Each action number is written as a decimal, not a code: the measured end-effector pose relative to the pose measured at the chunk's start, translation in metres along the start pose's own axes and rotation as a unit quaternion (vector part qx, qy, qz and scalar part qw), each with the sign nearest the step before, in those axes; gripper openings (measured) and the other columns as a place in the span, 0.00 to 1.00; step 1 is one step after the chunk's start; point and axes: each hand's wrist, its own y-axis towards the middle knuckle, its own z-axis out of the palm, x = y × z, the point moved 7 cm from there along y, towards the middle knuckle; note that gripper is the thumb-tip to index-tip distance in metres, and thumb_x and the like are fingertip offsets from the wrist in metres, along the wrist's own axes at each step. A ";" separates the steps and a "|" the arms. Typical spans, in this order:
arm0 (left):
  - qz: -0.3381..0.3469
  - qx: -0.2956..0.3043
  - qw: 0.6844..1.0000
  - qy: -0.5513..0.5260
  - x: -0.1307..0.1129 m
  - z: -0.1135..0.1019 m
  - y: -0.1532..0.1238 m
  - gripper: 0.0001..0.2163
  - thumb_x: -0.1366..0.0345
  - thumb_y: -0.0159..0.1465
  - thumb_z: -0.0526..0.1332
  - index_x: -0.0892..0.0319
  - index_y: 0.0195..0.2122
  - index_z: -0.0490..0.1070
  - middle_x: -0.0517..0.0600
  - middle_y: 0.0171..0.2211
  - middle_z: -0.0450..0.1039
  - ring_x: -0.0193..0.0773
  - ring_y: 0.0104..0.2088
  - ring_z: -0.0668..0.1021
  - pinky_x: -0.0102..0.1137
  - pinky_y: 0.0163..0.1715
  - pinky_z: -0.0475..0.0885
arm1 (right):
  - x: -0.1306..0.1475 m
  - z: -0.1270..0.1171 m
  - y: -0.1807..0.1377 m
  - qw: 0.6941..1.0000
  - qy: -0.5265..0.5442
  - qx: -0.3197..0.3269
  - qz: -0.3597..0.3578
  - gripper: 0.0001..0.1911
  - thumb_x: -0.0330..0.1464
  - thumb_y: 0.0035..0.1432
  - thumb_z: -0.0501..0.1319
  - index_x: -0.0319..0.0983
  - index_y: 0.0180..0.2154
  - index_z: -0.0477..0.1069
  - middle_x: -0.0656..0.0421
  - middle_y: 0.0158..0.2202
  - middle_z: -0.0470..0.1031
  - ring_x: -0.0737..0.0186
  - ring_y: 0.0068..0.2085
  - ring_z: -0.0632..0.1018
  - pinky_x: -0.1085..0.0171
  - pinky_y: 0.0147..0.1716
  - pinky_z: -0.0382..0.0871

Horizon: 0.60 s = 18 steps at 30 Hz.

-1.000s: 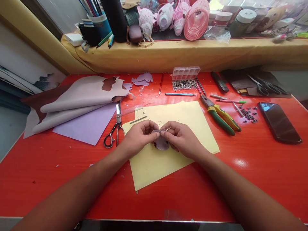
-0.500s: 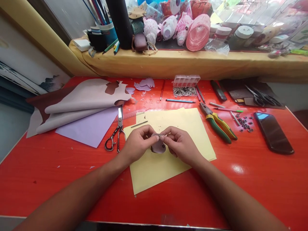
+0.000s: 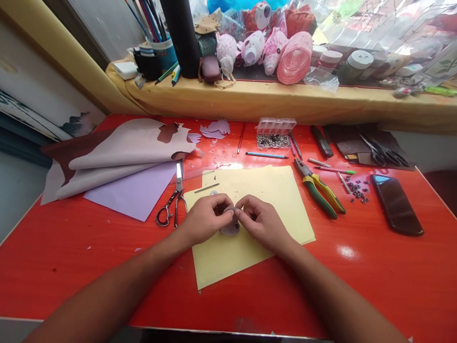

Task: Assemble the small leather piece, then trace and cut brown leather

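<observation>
My left hand [image 3: 205, 219] and my right hand [image 3: 260, 221] meet over a yellow sheet [image 3: 246, 247] on the red table [image 3: 374, 276]. Both pinch the top edge of a small lilac cut-out piece [image 3: 230, 227] that hangs between the fingertips just above the sheet. Fingers of both hands are curled closed on it. A thin metal rod [image 3: 207, 187] and a small ring lie on the sheet just beyond my left hand. Scissors [image 3: 173, 200] lie to the left of my left hand.
Folded lilac and brown sheets [image 3: 117, 157] lie at the left. Green-yellow pliers [image 3: 319, 193], a clear box of metal rings [image 3: 275, 131], pens, small black eyelets [image 3: 357, 190] and a phone [image 3: 396, 204] lie at the right. A cluttered yellow ledge [image 3: 285, 97] runs behind.
The view has tilted so everything sits slightly lower and closer. My hands have lowered the lilac piece a little toward the yellow sheet, still pinching it.
</observation>
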 end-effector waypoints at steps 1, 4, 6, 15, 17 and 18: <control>-0.001 0.006 1.000 0.007 0.000 -0.001 0.000 0.07 0.60 0.64 0.64 0.57 0.32 0.73 0.44 0.28 0.69 0.34 0.29 0.70 0.29 0.29 0.64 | 0.000 0.000 0.000 1.000 -0.008 0.003 -0.002 0.07 0.37 0.65 0.62 0.42 0.37 0.73 0.67 0.21 0.61 0.65 0.25 0.64 0.65 0.26 0.57; -0.013 0.022 1.000 0.005 0.002 -0.002 0.001 0.07 0.60 0.63 0.65 0.57 0.32 0.74 0.45 0.28 0.70 0.35 0.30 0.70 0.29 0.28 0.64 | 0.000 0.001 0.000 1.000 -0.019 0.014 0.002 0.06 0.37 0.65 0.62 0.42 0.37 0.73 0.67 0.21 0.61 0.65 0.24 0.64 0.65 0.26 0.56; -0.027 0.036 0.999 -0.008 0.004 -0.003 0.002 0.06 0.61 0.62 0.65 0.57 0.33 0.75 0.45 0.27 0.71 0.35 0.29 0.70 0.29 0.28 0.63 | -0.001 0.002 0.000 1.000 -0.021 0.021 0.005 0.06 0.37 0.65 0.62 0.42 0.37 0.73 0.67 0.21 0.62 0.65 0.24 0.64 0.65 0.26 0.56; -0.052 0.054 0.996 -0.050 0.010 0.000 0.004 0.08 0.59 0.62 0.67 0.57 0.33 0.77 0.46 0.28 0.73 0.36 0.30 0.74 0.30 0.29 0.67 | -0.003 0.003 0.000 0.999 0.008 0.033 0.042 0.04 0.35 0.62 0.61 0.42 0.36 0.71 0.69 0.20 0.60 0.66 0.24 0.62 0.66 0.25 0.56; -0.040 0.032 0.998 -0.036 0.008 -0.001 0.004 0.08 0.58 0.63 0.67 0.57 0.34 0.78 0.47 0.30 0.76 0.37 0.32 0.75 0.31 0.32 0.69 | -0.004 0.001 0.001 0.998 0.023 0.027 0.058 0.04 0.36 0.61 0.61 0.42 0.35 0.70 0.68 0.20 0.60 0.66 0.24 0.62 0.66 0.25 0.56; -0.035 0.021 0.999 -0.031 0.007 -0.002 0.004 0.08 0.58 0.63 0.67 0.57 0.35 0.79 0.48 0.31 0.77 0.38 0.33 0.76 0.31 0.33 0.70 | -0.005 0.001 0.002 0.997 0.029 0.024 0.064 0.05 0.36 0.61 0.61 0.42 0.35 0.70 0.68 0.20 0.60 0.66 0.24 0.62 0.66 0.24 0.56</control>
